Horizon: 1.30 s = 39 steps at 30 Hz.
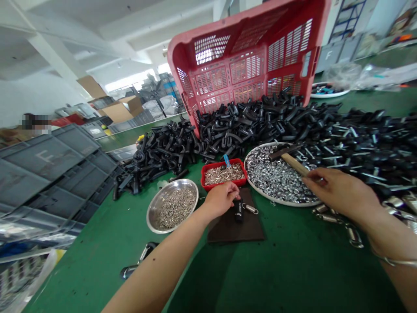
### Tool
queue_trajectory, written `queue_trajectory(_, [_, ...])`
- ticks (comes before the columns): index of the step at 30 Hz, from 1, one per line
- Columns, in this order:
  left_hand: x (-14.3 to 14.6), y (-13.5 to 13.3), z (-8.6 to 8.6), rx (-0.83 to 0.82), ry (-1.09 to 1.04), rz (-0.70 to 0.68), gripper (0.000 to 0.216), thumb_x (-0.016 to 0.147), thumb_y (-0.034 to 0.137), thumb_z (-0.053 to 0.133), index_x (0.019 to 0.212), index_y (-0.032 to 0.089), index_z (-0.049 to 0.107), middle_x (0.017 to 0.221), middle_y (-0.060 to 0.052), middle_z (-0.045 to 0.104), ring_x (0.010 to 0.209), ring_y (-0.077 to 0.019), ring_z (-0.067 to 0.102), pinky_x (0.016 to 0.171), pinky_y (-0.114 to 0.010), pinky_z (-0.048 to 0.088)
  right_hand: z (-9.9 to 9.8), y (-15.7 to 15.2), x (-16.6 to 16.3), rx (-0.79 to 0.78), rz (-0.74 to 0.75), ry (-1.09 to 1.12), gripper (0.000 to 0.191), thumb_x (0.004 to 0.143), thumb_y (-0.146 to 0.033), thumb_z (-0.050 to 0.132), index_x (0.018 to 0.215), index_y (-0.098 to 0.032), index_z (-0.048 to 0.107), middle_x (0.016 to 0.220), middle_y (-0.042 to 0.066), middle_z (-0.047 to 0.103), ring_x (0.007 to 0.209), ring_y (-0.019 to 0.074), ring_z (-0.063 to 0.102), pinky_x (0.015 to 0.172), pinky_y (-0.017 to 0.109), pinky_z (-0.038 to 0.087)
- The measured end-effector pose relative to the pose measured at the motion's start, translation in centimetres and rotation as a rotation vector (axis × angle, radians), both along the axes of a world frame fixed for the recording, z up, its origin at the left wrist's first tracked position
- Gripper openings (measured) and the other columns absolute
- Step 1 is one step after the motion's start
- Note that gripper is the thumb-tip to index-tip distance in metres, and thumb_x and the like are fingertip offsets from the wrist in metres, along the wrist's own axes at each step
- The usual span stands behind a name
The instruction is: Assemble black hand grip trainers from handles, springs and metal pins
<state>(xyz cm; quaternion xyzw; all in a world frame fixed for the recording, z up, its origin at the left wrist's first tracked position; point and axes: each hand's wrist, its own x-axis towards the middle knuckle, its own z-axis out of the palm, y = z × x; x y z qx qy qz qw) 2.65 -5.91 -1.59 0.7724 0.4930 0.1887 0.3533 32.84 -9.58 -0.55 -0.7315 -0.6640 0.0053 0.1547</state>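
Pinching the upper end of a black handle piece (239, 214) with your left hand (223, 198), you are holding it over the dark pad (236, 234) just below the centre of the frame; your fingers are hiding that end, so how hard they are pressing is not showing. Your right hand (337, 187), well apart at the right of the frame, is gripping the wooden end of a hammer (295, 165), whose head is lying over the round tray (283, 204) of metal pieces (276, 180). A coil spring (250, 208) is lying just right of the handle piece; whether the two are joined, you cannot tell. Above the pad a red box (240, 181) is holding small pins (224, 174). Judging by its moulded look, the handle piece is probably feeling light, stiff and smooth, likely rolling or slipping under a loose touch; gripping its sides near the middle, fingertips clear of the coils, is seeming steadiest. The hammer is probably carrying most weight in its head, so its wooden end is calling for a firm grip.
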Motion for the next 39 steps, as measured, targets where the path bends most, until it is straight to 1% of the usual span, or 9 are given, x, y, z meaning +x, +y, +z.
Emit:
queue_trajectory(5, [0.8, -0.6, 0.7, 0.187, 0.25, 0.033, 0.017, 0.078, 0.035, 0.053, 0.079, 0.022, 0.063, 0.08, 0.002, 0.066, 0.07, -0.0139, 0.058, 0.063, -0.024, 0.042, 0.2, -0.2, -0.2, 0.004, -0.002, 0.026, 0.033, 0.074, -0.051, 0.042, 0.084, -0.022, 0.056, 0.082, 0.004, 0.062, 0.067, 0.0193, 0.058, 0.057, 0.03, 0.042])
queue_trajectory(15, [1.1, -1.0, 1.2, 0.303, 0.46, 0.01, 0.015, 0.08, 0.034, 0.051, 0.083, 0.023, 0.062, 0.087, 0.001, 0.064, 0.079, -0.0163, 0.058, 0.065, -0.025, 0.042, 0.6, -0.6, -0.6, 0.065, 0.016, 0.036, 0.028, 0.077, -0.045, 0.045, 0.086, -0.021, 0.055, 0.079, 0.003, 0.061, 0.067, 0.0172, 0.057, 0.057, 0.029, 0.041])
queue_trajectory(20, [2.0, -1.7, 1.3, 0.488, 0.634, -0.092, 0.02, 0.083, 0.034, 0.048, 0.082, 0.019, 0.061, 0.084, -0.004, 0.061, 0.077, -0.0183, 0.056, 0.064, -0.028, 0.041, 0.5, -0.6, -0.6, 0.107, 0.032, -0.017, 0.031, 0.078, -0.047, 0.041, 0.089, -0.02, 0.055, 0.082, 0.004, 0.061, 0.07, 0.0178, 0.057, 0.058, 0.029, 0.042])
queue_trajectory(23, [2.4, -2.2, 1.0, 0.561, 0.685, -0.167, 0.024, 0.085, 0.032, 0.043, 0.084, 0.017, 0.061, 0.086, -0.007, 0.061, 0.079, -0.0197, 0.054, 0.065, -0.029, 0.041, 0.6, -0.8, -0.3, 0.07, -0.014, -0.156, 0.04, 0.079, -0.05, 0.036, 0.094, -0.02, 0.057, 0.09, 0.008, 0.06, 0.077, 0.0231, 0.058, 0.06, 0.034, 0.043])
queue_trajectory(26, [1.8, -2.7, 0.8, 0.554, 0.628, -0.15, 0.029, 0.087, 0.037, 0.039, 0.085, 0.019, 0.062, 0.089, -0.006, 0.062, 0.086, -0.0214, 0.052, 0.068, -0.031, 0.041, 0.9, -1.0, -0.1, -0.105, -0.009, -0.27, 0.044, 0.078, -0.052, 0.035, 0.093, -0.019, 0.059, 0.091, 0.011, 0.059, 0.081, 0.0287, 0.057, 0.06, 0.039, 0.043])
queue_trajectory(29, [0.4, -3.5, 0.9, 0.518, 0.532, -0.145, 0.035, 0.086, 0.044, 0.036, 0.102, 0.023, 0.059, 0.104, -0.005, 0.061, 0.096, -0.023, 0.049, 0.081, -0.037, 0.039, 1.0, -0.9, 0.1, -0.188, 0.007, -0.32, 0.036, 0.076, -0.042, 0.039, 0.093, -0.017, 0.058, 0.092, 0.014, 0.06, 0.087, 0.0303, 0.057, 0.062, 0.04, 0.043])
queue_trajectory(33, [-1.6, -4.4, 1.2, 0.388, 0.432, -0.268, 0.062, 0.077, 0.05, 0.049, 0.131, 0.024, 0.034, 0.128, -0.006, 0.046, 0.114, -0.0256, 0.041, 0.098, -0.047, 0.026, 1.2, 0.1, 0.9, -0.284, -0.026, -0.197, 0.038, 0.074, -0.043, 0.041, 0.095, -0.015, 0.057, 0.093, 0.014, 0.062, 0.084, 0.0294, 0.059, 0.065, 0.039, 0.044])
queue_trajectory(36, [-2.1, -4.4, 0.7, 0.312, 0.412, -0.239, 0.074, 0.071, 0.048, 0.057, 0.134, 0.024, 0.028, 0.13, -0.008, 0.044, 0.117, -0.0261, 0.039, 0.101, -0.049, 0.021, 1.6, 0.1, 1.4, -0.226, 0.013, 0.008, 0.047, 0.072, -0.049, 0.046, 0.101, -0.013, 0.054, 0.092, 0.012, 0.063, 0.08, 0.025, 0.061, 0.068, 0.035, 0.046])
queue_trajectory(39, [-2.0, -4.0, -0.2, 0.292, 0.359, -0.111, 0.069, 0.065, 0.054, 0.059, 0.124, 0.021, 0.043, 0.12, -0.008, 0.051, 0.109, -0.0262, 0.045, 0.096, -0.042, 0.031, 1.4, -2.0, 0.8, -0.045, 0.068, 0.086, 0.048, 0.07, -0.05, 0.051, 0.102, -0.015, 0.052, 0.089, 0.01, 0.065, 0.076, 0.0243, 0.062, 0.069, 0.035, 0.048])
